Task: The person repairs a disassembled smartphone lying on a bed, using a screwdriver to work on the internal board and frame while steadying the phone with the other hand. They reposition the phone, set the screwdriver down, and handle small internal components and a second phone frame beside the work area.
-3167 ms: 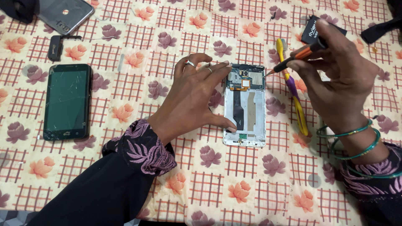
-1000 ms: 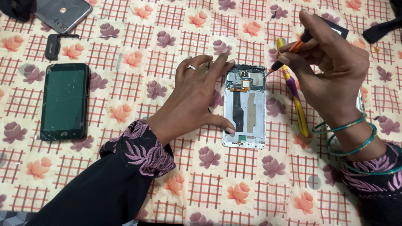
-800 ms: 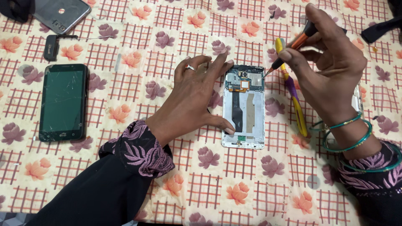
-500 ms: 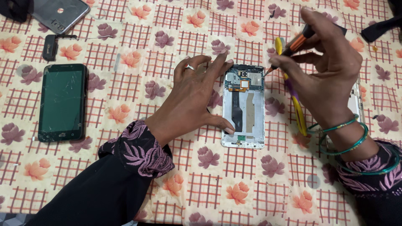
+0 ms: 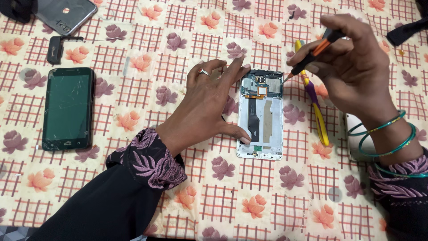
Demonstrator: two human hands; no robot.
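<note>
We hold the opened phone [image 5: 261, 115] flat on the flowered cloth [image 5: 187, 27] with our left hand [image 5: 209, 100]: the fingers are spread wide, the thumb tip presses the phone's left edge low down, and the forefinger tip reaches to its upper left corner. The phone lies with its back cover off, its circuit board and a dark ribbon strip exposed, just to the right of those fingertips.

Our right hand [image 5: 352, 62] pinches a small orange-and-black screwdriver [image 5: 312, 53] between thumb and the first fingers, closed firmly around its handle. A second ago that tool is higher and further from the phone, its tip over the cloth; now the hand has dropped and tilted, and the tip sits right at the upper right corner of the board, touching or nearly so; we cannot tell which. We judge that the work moves from readying the tool to engaging a screw at that corner, while the left hand keeps its same steadying grip.

Below the right-hand fingers lies a yellow-and-purple tool [image 5: 314, 102], untouched. Well away to the left of our left hand rests a cracked dark phone [image 5: 67, 108], a small black part [image 5: 55, 48] and a grey back cover [image 5: 67, 13].
</note>
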